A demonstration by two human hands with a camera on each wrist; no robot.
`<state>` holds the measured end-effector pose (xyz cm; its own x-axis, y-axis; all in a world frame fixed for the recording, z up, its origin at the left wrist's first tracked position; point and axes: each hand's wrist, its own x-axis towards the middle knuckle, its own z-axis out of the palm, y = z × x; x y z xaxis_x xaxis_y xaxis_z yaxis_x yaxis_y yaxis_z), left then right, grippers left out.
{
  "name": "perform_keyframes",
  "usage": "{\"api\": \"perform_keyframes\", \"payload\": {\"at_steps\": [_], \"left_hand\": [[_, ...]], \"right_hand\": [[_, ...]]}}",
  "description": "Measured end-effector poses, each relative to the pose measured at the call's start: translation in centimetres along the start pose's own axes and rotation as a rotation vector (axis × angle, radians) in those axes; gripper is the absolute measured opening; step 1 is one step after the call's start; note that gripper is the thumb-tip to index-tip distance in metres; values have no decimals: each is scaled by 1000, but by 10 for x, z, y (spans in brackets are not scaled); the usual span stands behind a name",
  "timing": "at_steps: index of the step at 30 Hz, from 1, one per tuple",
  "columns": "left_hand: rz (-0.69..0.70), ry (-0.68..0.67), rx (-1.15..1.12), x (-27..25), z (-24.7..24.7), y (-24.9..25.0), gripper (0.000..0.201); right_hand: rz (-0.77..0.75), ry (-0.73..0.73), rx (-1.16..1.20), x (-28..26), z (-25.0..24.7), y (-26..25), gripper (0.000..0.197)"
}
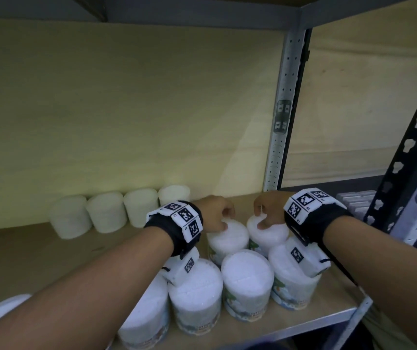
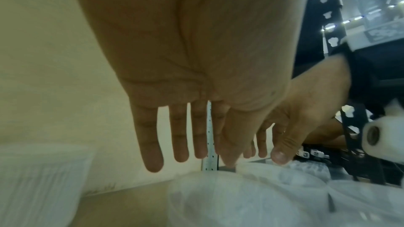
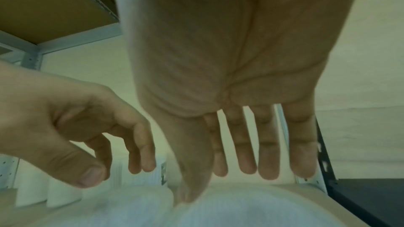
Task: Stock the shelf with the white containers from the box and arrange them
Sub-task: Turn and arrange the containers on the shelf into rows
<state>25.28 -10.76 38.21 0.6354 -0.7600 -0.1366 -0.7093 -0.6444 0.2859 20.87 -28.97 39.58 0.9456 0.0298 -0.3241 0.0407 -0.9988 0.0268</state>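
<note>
Two white containers stand side by side on the wooden shelf [image 1: 38,253], behind a front row of several more. My left hand [image 1: 225,219] hovers over the left container [image 1: 230,239], thumb tip on its lid and fingers hanging straight past the far rim. My right hand [image 1: 260,218] does the same over the right container [image 1: 270,237]. The left wrist view shows my left hand [image 2: 203,158] with spread fingers above the lid [image 2: 218,199]. In the right wrist view my right hand [image 3: 218,182] touches the lid [image 3: 218,210] with only its thumb. Neither hand grips anything.
Several white containers [image 1: 106,210] line the back wall at the left. The front row [image 1: 247,276] sits near the shelf's front edge. A grey upright post [image 1: 281,127] stands behind my right hand; a black upright [image 1: 409,152] rises at the right. Bare shelf board lies to the left.
</note>
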Motion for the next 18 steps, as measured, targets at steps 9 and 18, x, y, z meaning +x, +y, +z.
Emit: {"api": "perform_keyframes", "payload": {"at_steps": [9,18], "left_hand": [[-253,69,26,-23,-33,-77,41],[-407,129,19,-40,-40,-165,45]], "right_hand": [[-72,201,115,43,-29,-53,33],[-122,192,81,110,-38,-110,40]]}}
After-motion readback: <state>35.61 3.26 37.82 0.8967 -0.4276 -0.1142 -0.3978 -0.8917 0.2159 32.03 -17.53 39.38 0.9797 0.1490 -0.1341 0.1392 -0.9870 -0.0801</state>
